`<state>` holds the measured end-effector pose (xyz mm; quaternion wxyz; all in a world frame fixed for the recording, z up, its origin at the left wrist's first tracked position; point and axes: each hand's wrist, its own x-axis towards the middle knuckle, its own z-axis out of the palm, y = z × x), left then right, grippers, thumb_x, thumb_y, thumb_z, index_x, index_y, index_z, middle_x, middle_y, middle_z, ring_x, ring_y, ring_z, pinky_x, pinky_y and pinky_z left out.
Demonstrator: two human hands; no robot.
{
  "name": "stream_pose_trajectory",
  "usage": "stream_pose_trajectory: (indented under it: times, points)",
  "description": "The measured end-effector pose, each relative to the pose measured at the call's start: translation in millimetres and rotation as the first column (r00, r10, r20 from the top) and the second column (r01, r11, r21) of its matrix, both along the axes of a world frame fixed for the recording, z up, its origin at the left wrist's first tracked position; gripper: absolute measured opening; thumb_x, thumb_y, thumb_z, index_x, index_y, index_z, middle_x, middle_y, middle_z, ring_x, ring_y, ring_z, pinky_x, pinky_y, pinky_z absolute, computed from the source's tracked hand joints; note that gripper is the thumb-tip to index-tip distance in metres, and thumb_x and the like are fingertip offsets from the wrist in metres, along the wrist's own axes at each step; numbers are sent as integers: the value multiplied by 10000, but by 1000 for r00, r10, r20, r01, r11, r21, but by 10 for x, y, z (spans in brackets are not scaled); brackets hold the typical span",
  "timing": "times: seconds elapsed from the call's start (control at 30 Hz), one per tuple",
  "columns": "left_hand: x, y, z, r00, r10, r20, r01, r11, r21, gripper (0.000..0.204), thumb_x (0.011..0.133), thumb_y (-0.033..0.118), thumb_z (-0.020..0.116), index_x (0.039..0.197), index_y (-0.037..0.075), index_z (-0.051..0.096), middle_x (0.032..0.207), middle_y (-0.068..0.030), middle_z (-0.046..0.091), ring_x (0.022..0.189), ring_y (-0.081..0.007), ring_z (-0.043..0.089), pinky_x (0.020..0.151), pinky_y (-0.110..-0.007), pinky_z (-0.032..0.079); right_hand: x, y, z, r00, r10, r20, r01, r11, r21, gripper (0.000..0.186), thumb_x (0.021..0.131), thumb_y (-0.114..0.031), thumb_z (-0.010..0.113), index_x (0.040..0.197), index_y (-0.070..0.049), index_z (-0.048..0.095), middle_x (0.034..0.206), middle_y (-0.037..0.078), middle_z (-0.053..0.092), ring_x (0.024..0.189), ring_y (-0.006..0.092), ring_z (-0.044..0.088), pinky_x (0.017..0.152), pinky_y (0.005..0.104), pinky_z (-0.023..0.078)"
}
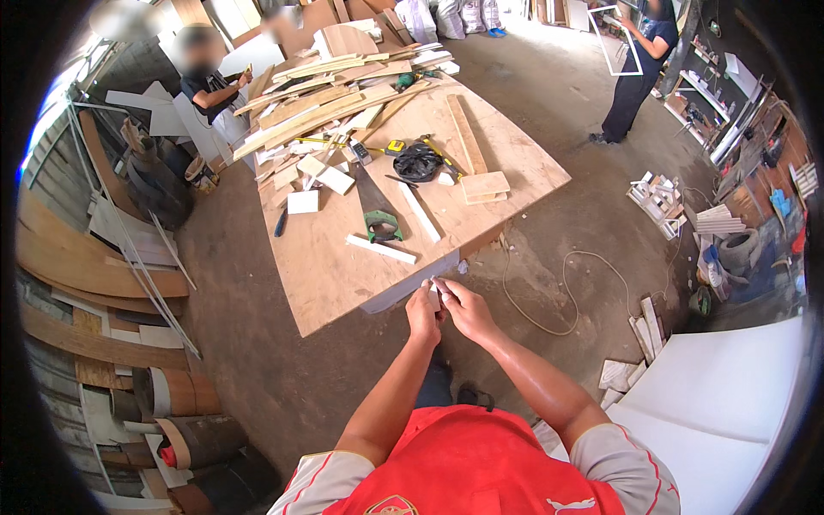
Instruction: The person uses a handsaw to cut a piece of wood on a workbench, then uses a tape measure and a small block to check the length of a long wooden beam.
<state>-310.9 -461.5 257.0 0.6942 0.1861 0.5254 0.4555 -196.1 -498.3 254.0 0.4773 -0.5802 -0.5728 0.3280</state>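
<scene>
My two hands meet just past the near edge of the wooden worktable point(318, 266). Held in my left hand point(422, 318) is a small white piece point(434, 299), its fingers closed round it. My right hand point(468, 313) presses against the same piece, fingers pinched on something small and dark that I cannot make out. Nearest on the tabletop are a white strip point(381, 249), a second white strip point(419, 214) and a handsaw with a green handle point(383, 227). Farther back lie a black plastic bag point(417, 161) and a yellow tape measure point(396, 147).
Timber offcuts point(318, 112) are heaped across the table's far side. A T-shaped wooden piece point(485, 184) rests at its right. One person point(210, 94) stands at the far left; another point(639, 60) holds a white frame point(616, 43). A cable point(549, 330) loops over the floor.
</scene>
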Motion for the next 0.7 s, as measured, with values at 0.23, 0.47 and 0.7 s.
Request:
stream_pose_trajectory:
  times: [0.23, 0.47, 0.7]
  points:
    - [89, 1368, -1221, 985, -18, 174, 31, 997, -73, 338, 1039, 382, 530, 1042, 50, 594, 770, -85, 613, 579, -180, 579, 487, -329, 468, 249, 1403, -528, 958, 31, 286, 59, 952, -302, 380, 954, -287, 623, 1277, -89, 598, 1074, 240, 705, 1034, 445, 670, 875, 533, 517]
    - [371, 2624, -1504, 985, -167, -46, 161, 980, -119, 381, 1027, 372, 561, 1172, 23, 606, 966, -111, 640, 758, -224, 663, 591, -372, 565, 650, 2847, -1427, 935, 0, 354, 176, 867, -466, 395, 962, -257, 626, 1318, -94, 572, 1122, 224, 699, 1070, 413, 664, 933, 497, 501]
    - [739, 3442, -1476, 992, -124, 3, 123, 979, -160, 386, 1030, 444, 550, 1127, 102, 698, 1020, -31, 713, 903, -148, 637, 781, -333, 457, 654, 3607, -1263, 986, -55, 155, 108, 929, -355, 402, 965, -353, 661, 1236, -58, 630, 1077, 185, 716, 964, 374, 701, 825, 456, 545]
